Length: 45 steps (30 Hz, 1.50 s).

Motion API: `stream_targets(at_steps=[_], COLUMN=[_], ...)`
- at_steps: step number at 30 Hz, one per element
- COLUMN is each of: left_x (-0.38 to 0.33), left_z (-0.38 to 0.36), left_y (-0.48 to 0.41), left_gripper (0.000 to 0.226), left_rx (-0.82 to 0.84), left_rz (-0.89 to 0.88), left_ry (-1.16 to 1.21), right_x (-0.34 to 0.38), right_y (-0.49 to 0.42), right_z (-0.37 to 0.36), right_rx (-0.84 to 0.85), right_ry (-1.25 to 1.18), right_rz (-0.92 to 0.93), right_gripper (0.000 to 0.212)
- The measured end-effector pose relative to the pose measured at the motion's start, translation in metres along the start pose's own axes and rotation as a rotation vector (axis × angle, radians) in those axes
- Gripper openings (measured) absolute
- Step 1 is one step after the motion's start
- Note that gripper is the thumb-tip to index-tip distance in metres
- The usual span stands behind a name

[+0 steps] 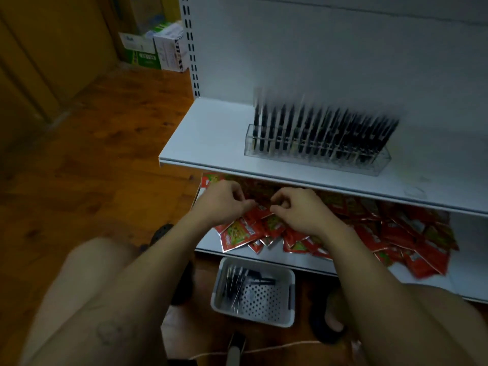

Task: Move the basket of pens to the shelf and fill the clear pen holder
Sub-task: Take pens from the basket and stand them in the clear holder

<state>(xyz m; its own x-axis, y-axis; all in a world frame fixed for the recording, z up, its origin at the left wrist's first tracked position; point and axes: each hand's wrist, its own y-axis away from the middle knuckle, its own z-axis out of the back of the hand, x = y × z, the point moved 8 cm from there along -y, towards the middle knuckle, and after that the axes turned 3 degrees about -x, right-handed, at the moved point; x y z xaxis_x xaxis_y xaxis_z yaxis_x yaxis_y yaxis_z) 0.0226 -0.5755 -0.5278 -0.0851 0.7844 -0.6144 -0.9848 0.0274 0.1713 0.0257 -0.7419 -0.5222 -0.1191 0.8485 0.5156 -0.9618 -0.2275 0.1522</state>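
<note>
The clear pen holder (317, 151) stands on the white upper shelf (211, 143) and holds a long row of black pens (324, 128), blurred by motion. The white perforated basket (253, 294) sits on the floor below the shelves, with several dark pens lying along its left side. My left hand (224, 202) and my right hand (295, 210) hover close together in front of the lower shelf, above the basket. Both have their fingers curled, and I see nothing held in either.
Many red snack packets (369, 228) lie spread over the lower shelf (464, 281) behind my hands. Cardboard boxes (155, 48) are stacked on the wooden floor at the far left. My knees and sandalled feet flank the basket, and a thin cord (264, 350) runs across the floor.
</note>
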Motion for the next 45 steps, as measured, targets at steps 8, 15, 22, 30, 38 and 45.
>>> stream_targets(at_steps=[8, 15, 22, 30, 38, 45], left_x=[0.099, 0.139, 0.201, 0.261, 0.253, 0.227], left_z=[-0.12, -0.175, -0.224, -0.236, -0.261, -0.236], left_y=[0.026, 0.014, 0.023, 0.02, 0.006, 0.003], left_gripper=[0.032, 0.035, 0.049, 0.033, 0.019, 0.017], left_rx=[0.382, 0.389, 0.425, 0.293, 0.161, 0.156], left_rz=[0.102, 0.285, 0.458, 0.685, 0.785, 0.728], left_ry=[-0.394, -0.231, -0.188, 0.145, 0.562, 0.565], right_x=[-0.078, -0.137, -0.134, -0.123, -0.144, -0.152], right_y=[0.019, 0.012, 0.012, 0.0, -0.003, 0.006], right_z=[-0.106, -0.17, -0.276, -0.377, -0.399, -0.356], right_rx=[0.491, 0.644, 0.765, 0.666, 0.639, 0.28], right_ry=[0.131, 0.164, -0.046, -0.243, -0.29, -0.568], right_rz=[-0.18, -0.297, -0.359, -0.587, -0.7, -0.837], right_gripper=[0.038, 0.03, 0.033, 0.042, 0.028, 0.017])
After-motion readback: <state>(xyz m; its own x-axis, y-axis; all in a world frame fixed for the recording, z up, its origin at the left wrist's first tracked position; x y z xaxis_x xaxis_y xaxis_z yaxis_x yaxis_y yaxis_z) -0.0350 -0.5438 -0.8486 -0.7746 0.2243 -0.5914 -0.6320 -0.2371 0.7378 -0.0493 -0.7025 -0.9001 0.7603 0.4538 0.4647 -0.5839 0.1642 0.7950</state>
